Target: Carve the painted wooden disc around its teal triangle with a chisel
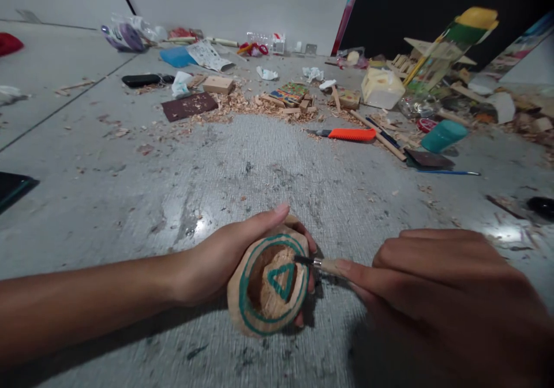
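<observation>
My left hand (234, 249) is wrapped round a carved wooden bowl (236, 304), thumb along its upper rim and fingertips showing at its right side. The bowl is tilted so its hollow faces me. A green line rings the rim, and a green triangle is drawn on the raised middle of the hollow. From the right, my right hand (445, 290) grips a small carving tool (331, 266) with a pale handle and metal ferrule. Its dark tip is at the hollow's upper right edge; whether it cuts into the wood I cannot tell.
An orange utility knife (351, 134) lies ahead on the grey floor (142, 203). Wood shavings (242, 104), a brown sandpaper sheet (190, 106) and wood blocks (219, 84) are farther back. At right are a teal container (444, 136) and a cluttered plastic bottle (459, 44).
</observation>
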Demonstrator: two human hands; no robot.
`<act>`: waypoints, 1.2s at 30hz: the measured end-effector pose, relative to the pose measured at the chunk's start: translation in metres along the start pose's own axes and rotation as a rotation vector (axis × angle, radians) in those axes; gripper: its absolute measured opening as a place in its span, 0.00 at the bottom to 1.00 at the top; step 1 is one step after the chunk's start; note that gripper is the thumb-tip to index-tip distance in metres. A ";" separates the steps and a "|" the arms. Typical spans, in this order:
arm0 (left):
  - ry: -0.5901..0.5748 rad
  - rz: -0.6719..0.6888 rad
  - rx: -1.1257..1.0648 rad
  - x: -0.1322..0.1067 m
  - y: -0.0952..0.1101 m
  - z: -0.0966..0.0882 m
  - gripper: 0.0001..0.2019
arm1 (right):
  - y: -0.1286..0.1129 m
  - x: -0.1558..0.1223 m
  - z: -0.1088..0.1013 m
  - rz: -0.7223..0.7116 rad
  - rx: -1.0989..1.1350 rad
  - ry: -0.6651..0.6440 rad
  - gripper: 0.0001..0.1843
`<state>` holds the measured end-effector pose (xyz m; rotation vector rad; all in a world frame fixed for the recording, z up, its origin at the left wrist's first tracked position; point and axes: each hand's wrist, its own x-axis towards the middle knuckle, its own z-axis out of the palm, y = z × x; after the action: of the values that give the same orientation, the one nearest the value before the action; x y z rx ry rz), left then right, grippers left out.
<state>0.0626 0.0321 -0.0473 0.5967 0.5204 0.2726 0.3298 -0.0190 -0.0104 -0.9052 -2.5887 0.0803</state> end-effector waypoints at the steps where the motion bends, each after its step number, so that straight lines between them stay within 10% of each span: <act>1: 0.002 0.004 -0.003 0.000 0.000 0.000 0.29 | 0.000 -0.001 0.001 -0.008 -0.011 -0.001 0.16; 19: -0.030 0.062 0.018 -0.003 0.003 -0.005 0.28 | -0.002 0.013 0.048 0.053 0.376 0.279 0.10; 36: 0.003 0.028 0.034 -0.002 0.001 0.000 0.29 | 0.003 0.014 0.018 0.080 0.318 0.128 0.15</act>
<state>0.0608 0.0319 -0.0462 0.6369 0.5207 0.2914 0.3140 -0.0067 -0.0228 -0.8633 -2.3333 0.4290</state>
